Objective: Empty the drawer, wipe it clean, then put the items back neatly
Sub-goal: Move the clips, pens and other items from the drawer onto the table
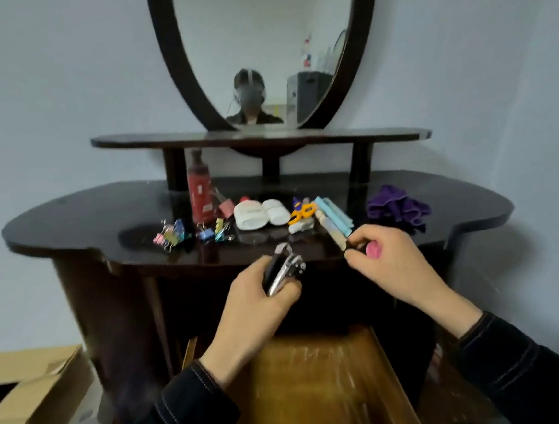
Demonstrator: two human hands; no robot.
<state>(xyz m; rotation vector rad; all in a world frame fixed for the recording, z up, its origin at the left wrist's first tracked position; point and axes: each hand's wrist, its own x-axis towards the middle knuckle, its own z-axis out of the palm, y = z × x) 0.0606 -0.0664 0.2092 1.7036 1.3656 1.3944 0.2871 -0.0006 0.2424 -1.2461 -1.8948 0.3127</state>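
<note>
The wooden drawer (pixel 320 384) is pulled out below me, its bare brown bottom showing. My left hand (pixel 262 301) grips a black and silver metal tool (pixel 283 269), perhaps a hole punch, just above the tabletop's front edge. My right hand (pixel 390 256) holds a small pink thing (pixel 373 250) and pinches a dark slim item near the tabletop edge. On the dark tabletop (pixel 69 223) lie coloured binder clips (pixel 172 236), a red bottle (pixel 200 195), white cases (pixel 260 215), yellow scissors (pixel 302 212), pale blue sticks (pixel 334 215) and a purple cloth (pixel 398 210).
A raised shelf (pixel 383 135) and an oval mirror (pixel 267 44) stand behind the items. An open cardboard box (pixel 30 396) sits on the floor at the lower left. The wall is close behind the dressing table.
</note>
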